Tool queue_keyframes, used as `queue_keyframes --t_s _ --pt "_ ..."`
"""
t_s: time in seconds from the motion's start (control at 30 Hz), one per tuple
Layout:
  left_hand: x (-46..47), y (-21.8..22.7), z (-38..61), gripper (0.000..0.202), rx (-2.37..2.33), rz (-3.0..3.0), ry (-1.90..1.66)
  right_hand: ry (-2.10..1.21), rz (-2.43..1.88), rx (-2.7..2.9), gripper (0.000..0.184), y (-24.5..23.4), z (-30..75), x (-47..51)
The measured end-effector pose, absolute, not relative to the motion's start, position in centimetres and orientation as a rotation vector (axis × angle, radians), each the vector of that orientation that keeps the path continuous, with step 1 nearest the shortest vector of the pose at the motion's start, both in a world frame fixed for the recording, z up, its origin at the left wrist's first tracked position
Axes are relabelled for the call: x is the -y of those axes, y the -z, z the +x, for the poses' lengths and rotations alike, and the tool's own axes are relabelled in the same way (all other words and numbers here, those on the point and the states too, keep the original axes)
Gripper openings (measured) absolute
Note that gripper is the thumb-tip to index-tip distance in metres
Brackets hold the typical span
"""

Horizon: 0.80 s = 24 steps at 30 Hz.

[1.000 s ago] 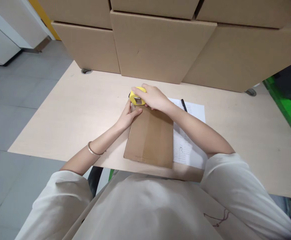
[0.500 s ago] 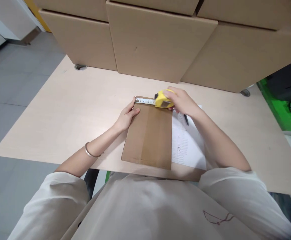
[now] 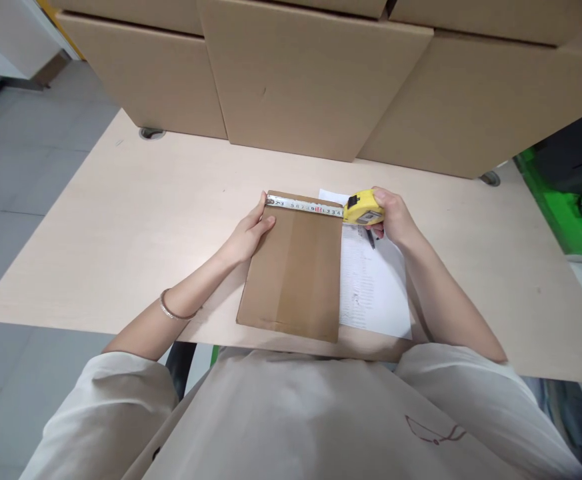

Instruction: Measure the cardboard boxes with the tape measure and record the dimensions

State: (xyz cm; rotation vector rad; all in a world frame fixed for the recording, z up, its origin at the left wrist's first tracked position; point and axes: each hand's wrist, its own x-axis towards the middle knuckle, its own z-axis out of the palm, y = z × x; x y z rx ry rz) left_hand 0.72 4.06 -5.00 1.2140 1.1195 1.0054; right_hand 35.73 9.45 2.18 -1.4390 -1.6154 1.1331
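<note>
A small flat cardboard box (image 3: 295, 273) with a strip of brown tape lies near the front edge of the table. My left hand (image 3: 251, 230) grips its far left corner, thumb on top, and pins the hooked end of the tape blade there. The silver blade runs across the box's far edge to the yellow tape measure (image 3: 363, 208). My right hand (image 3: 393, 213) is closed around the tape measure's case, just beyond the box's right side. Beneath that hand, a printed sheet of paper (image 3: 378, 287) sticks out from under the box, with a dark pen (image 3: 371, 239) on it.
Large cardboard boxes (image 3: 311, 80) are stacked along the back of the light wooden table (image 3: 171, 200). Cable holes (image 3: 151, 133) pierce the tabletop near the boxes. A dark object (image 3: 575, 160) and a green surface (image 3: 541, 193) are at the right.
My right hand has drawn the tape measure to the right, pulling out more blade until it spans the box's width. My left hand keeps its grip at the corner.
</note>
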Motion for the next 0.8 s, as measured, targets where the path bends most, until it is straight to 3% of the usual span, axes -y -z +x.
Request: queue_keyframes --t_s 0.47,0.8 --pt "-4.1 4.9 0.9 0.111 -1.139 1.2 -0.994 -1.11 -1.456 1.569 0.072 -2.5 35.5 -8.1" --pt "-4.4 5.6 1.0 0.101 -1.086 1.228 -1.052 -1.116 -1.429 1.652 0.064 -5.0 35.6 -8.5"
